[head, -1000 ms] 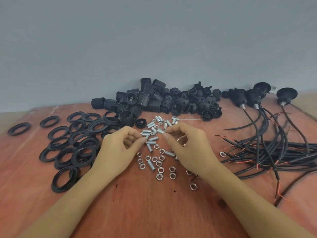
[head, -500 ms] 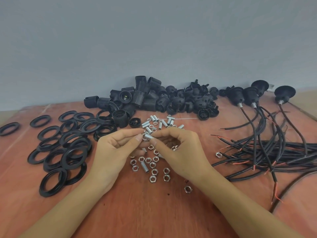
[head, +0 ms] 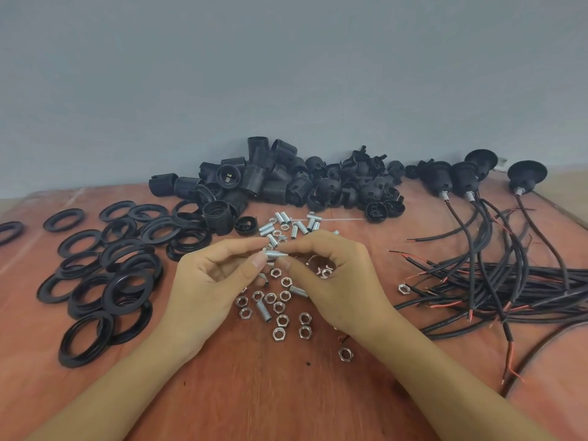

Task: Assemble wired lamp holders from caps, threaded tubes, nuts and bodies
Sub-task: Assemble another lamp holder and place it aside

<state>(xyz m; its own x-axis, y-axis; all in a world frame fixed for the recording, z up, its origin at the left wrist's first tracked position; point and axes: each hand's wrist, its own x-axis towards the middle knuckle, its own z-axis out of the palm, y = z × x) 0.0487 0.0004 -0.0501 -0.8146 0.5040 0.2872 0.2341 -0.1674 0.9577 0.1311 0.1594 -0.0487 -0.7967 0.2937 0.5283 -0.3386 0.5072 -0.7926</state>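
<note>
Pinching one threaded tube (head: 276, 254) between left hand (head: 212, 281) and right hand (head: 337, 281).

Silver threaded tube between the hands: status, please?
Left hand and right hand both pinch short silver threaded tube, held above loose silver hex nuts. Nothing in the way.

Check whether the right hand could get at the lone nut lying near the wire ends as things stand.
Probably yes, once freed. The lone nut lies bare on the table, right of the right hand, nothing covering it. But that hand and the left hand pinch a threaded tube.
</note>
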